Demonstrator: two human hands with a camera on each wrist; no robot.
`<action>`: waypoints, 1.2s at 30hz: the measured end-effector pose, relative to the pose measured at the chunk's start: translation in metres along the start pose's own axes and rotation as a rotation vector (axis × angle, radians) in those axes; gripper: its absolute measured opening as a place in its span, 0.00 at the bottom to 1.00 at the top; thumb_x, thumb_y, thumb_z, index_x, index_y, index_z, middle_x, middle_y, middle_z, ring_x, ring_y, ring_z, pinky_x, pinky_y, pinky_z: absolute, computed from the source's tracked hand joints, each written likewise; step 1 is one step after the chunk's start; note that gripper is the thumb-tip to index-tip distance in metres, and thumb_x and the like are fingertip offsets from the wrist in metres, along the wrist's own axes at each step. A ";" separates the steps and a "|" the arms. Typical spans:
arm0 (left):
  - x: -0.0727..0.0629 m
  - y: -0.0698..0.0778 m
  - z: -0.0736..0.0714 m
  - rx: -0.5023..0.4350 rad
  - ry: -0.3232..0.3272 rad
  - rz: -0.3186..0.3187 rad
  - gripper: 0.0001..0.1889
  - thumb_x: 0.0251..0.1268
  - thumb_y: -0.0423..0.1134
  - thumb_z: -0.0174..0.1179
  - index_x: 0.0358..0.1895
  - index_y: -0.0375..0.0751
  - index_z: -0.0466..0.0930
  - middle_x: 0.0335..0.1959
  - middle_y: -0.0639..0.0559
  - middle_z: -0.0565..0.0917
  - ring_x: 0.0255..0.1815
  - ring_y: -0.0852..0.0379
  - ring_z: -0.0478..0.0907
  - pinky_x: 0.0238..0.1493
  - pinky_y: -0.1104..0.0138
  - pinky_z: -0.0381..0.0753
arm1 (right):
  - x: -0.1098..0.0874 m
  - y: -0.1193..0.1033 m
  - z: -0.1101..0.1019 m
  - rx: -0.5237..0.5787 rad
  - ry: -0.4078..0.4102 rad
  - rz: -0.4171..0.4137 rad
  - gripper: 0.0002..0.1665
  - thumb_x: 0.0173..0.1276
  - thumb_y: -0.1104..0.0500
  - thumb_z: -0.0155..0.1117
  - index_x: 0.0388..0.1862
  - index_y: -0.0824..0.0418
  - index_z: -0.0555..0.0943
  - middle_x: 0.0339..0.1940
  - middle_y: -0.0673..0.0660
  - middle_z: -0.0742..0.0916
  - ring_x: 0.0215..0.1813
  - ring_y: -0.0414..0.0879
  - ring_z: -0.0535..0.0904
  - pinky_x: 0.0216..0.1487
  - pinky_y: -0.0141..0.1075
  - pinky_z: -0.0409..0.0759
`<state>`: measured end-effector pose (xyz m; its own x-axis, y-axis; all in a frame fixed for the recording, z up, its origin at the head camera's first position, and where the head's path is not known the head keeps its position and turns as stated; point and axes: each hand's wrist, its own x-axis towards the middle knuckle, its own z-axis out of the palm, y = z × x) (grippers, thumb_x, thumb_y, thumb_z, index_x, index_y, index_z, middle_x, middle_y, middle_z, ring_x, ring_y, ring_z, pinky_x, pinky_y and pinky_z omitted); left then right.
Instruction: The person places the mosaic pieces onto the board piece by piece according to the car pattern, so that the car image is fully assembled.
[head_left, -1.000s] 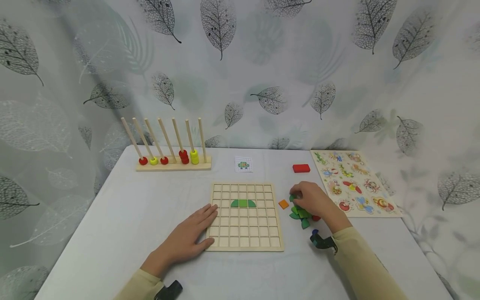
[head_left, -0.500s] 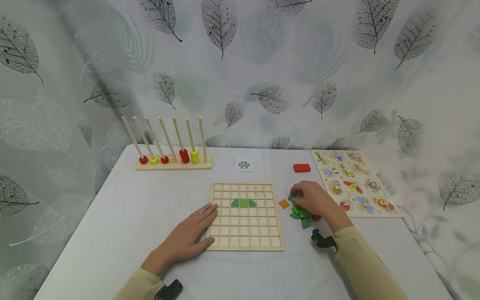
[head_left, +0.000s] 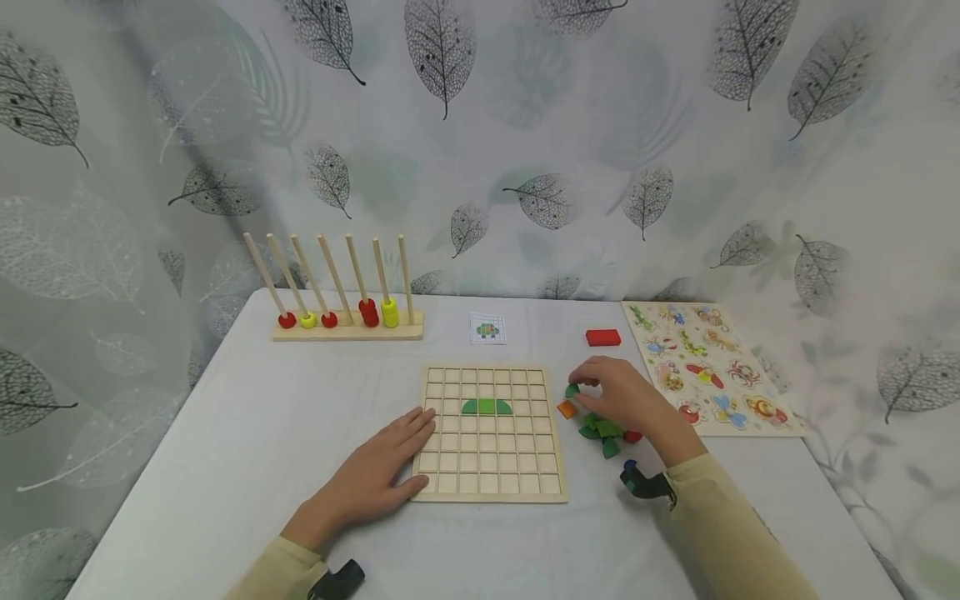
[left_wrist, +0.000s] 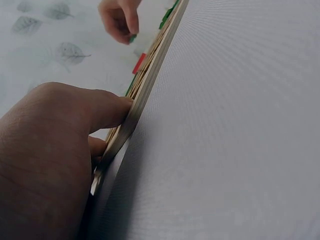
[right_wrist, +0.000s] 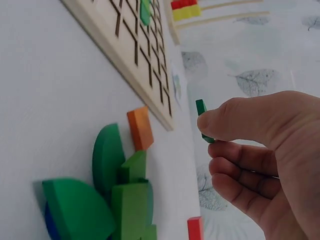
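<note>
A wooden grid board (head_left: 487,483) lies mid-table, with two dark green quarter-round blocks and a light green square block (head_left: 487,407) between them in one row. My left hand (head_left: 375,471) rests along the board's left edge, fingers extended; in the left wrist view its thumb (left_wrist: 107,107) lies on the rim. Right of the board, my right hand (head_left: 622,398) pinches a dark green block (right_wrist: 201,107) between thumb and fingers, raised off the table. Below that hand lie a pile of green blocks (head_left: 600,427) and an orange block (head_left: 567,409).
A small pattern card (head_left: 488,329) lies behind the board, a red block (head_left: 603,337) to its right. A peg abacus (head_left: 347,327) with red and yellow beads stands back left. A picture puzzle board (head_left: 701,367) lies at the right. Leaf-print curtain (head_left: 480,150) hangs behind.
My right hand has moved slightly left and away from me, lifting the dark green block off the pile toward the board. The left hand stays in place.
</note>
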<state>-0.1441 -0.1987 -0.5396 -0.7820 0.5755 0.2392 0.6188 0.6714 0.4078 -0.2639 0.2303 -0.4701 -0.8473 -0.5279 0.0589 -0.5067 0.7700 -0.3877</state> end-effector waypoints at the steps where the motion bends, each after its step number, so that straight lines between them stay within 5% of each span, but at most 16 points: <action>1: 0.000 0.000 0.000 0.000 -0.002 -0.001 0.41 0.78 0.54 0.62 0.85 0.36 0.64 0.87 0.48 0.61 0.88 0.46 0.55 0.81 0.46 0.63 | 0.000 -0.003 -0.001 0.004 0.002 -0.007 0.14 0.69 0.60 0.80 0.52 0.59 0.91 0.46 0.49 0.88 0.48 0.48 0.84 0.54 0.49 0.87; 15: 0.000 0.001 0.000 -0.006 -0.015 -0.011 0.41 0.78 0.54 0.62 0.85 0.37 0.63 0.88 0.49 0.60 0.88 0.47 0.54 0.82 0.46 0.62 | 0.003 -0.031 -0.006 0.037 0.028 -0.053 0.14 0.69 0.61 0.80 0.52 0.59 0.91 0.51 0.51 0.89 0.53 0.48 0.86 0.57 0.48 0.88; 36: -0.001 0.001 0.000 -0.008 0.010 0.013 0.41 0.77 0.53 0.63 0.84 0.35 0.64 0.87 0.47 0.62 0.87 0.45 0.55 0.81 0.45 0.63 | 0.019 -0.065 0.004 0.119 0.041 -0.163 0.12 0.68 0.62 0.81 0.50 0.59 0.91 0.45 0.49 0.89 0.48 0.54 0.87 0.53 0.50 0.89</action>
<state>-0.1434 -0.1988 -0.5392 -0.7744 0.5798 0.2532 0.6287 0.6600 0.4114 -0.2467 0.1691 -0.4473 -0.7629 -0.6248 0.1662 -0.6169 0.6266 -0.4762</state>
